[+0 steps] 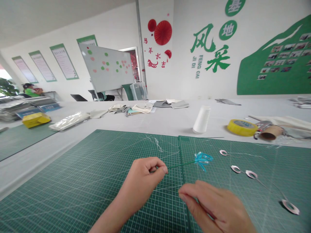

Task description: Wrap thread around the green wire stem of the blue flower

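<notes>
My left hand pinches the end of a thin green stem between thumb and fingers. At the stem's other end is a blue flower of looped petals, pointing right above the cutting mats. My right hand is lower and to the right, apart from the stem, with its thumb and fingertips pressed together. What sits in that pinch, if anything, is too small to make out. Below both hands lie green gridded cutting mats, and a loose white thread rests beyond the left hand.
Oval pale rings on thin wires lie at right. Behind them are a yellow tape roll, a cardboard tube and a white thread cone. Fabric pieces, a yellow box and a plastic-wrapped packet lie farther left.
</notes>
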`<action>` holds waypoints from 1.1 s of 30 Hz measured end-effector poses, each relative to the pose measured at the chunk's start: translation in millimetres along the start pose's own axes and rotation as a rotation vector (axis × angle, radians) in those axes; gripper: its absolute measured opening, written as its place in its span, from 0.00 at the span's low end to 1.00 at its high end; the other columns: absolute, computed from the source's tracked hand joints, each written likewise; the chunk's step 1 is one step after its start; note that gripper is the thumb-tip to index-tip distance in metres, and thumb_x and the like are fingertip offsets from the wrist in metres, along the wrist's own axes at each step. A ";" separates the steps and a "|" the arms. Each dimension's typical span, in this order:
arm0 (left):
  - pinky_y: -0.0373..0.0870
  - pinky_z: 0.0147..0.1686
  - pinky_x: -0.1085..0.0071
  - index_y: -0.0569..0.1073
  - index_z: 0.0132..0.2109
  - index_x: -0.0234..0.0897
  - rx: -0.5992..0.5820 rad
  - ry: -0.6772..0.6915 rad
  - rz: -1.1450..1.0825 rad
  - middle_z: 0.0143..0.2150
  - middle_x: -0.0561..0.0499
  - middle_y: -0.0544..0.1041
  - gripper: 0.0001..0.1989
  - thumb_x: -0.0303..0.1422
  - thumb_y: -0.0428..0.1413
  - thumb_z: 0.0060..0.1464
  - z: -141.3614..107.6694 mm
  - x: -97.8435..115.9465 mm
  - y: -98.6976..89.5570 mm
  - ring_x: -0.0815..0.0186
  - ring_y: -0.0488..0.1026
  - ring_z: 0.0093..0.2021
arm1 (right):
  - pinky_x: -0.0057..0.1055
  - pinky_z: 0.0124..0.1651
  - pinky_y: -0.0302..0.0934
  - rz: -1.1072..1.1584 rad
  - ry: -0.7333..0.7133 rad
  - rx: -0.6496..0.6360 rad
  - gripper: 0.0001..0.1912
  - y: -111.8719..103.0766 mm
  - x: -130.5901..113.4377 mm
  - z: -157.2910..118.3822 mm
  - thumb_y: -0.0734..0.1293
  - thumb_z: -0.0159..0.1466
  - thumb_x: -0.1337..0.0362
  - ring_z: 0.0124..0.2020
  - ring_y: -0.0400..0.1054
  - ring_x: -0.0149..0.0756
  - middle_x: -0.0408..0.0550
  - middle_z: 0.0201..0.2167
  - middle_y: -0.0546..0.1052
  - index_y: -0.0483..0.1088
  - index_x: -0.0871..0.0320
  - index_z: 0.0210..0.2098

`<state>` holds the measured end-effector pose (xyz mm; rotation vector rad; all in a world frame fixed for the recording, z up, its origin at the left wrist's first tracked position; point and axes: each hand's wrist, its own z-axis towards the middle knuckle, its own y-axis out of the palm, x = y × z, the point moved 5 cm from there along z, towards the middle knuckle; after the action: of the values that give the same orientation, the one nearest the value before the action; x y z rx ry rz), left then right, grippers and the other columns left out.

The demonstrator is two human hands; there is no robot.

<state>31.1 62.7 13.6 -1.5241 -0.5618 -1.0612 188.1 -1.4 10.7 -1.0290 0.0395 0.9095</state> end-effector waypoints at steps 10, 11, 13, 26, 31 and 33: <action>0.52 0.27 0.72 0.74 0.29 0.35 -0.023 -0.024 -0.203 0.22 0.57 0.61 0.10 0.35 0.55 0.55 1.1 1.7 -1.5 0.70 0.54 0.25 | 0.26 0.28 0.60 0.138 0.142 -0.107 0.12 12.3 9.3 0.1 0.59 0.67 0.67 0.24 0.69 0.30 0.40 0.23 0.75 0.72 0.54 0.32; 0.52 0.26 0.72 0.74 0.28 0.35 -0.027 -0.036 -0.225 0.22 0.57 0.61 0.10 0.35 0.55 0.55 0.7 2.3 -1.9 0.70 0.54 0.25 | 0.26 0.28 0.60 0.152 0.163 -0.112 0.12 13.3 10.6 0.3 0.59 0.67 0.67 0.25 0.70 0.31 0.40 0.24 0.75 0.72 0.54 0.32; 0.49 0.24 0.73 0.74 0.28 0.36 -0.050 -0.075 -0.285 0.21 0.58 0.60 0.10 0.35 0.55 0.54 -0.4 2.6 -1.8 0.71 0.52 0.23 | 0.26 0.29 0.61 0.172 0.199 -0.110 0.11 15.1 13.3 1.2 0.60 0.67 0.67 0.25 0.70 0.31 0.40 0.24 0.76 0.73 0.54 0.32; 0.47 0.21 0.74 0.79 0.27 0.36 -0.574 -0.178 -0.535 0.23 0.55 0.74 0.04 0.29 0.59 0.45 -13.6 1.7 17.7 0.74 0.53 0.20 | 0.27 0.22 0.45 0.401 0.480 -0.123 0.14 17.7 38.3 4.0 0.63 0.62 0.57 0.19 0.48 0.29 0.35 0.15 0.53 0.75 0.55 0.27; 0.49 0.21 0.75 0.80 0.26 0.38 -0.700 -0.131 -0.396 0.19 0.59 0.68 0.06 0.28 0.59 0.46 -19.1 5.6 21.6 0.75 0.51 0.19 | 0.28 0.25 0.50 0.450 0.493 -0.185 0.12 8.3 36.4 2.5 0.63 0.63 0.57 0.21 0.54 0.31 0.38 0.18 0.62 0.74 0.54 0.27; 0.47 0.19 0.76 0.81 0.27 0.38 -0.682 -0.130 -0.300 0.18 0.59 0.67 0.05 0.29 0.59 0.46 -19.0 3.4 21.4 0.75 0.52 0.19 | 0.28 0.26 0.53 0.432 0.468 -0.195 0.12 3.8 35.1 2.4 0.64 0.63 0.57 0.22 0.59 0.32 0.41 0.20 0.68 0.75 0.54 0.28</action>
<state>44.3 38.8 4.5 -2.1591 -0.5573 -1.4888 207.4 23.4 -5.7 -1.4315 0.5937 1.0548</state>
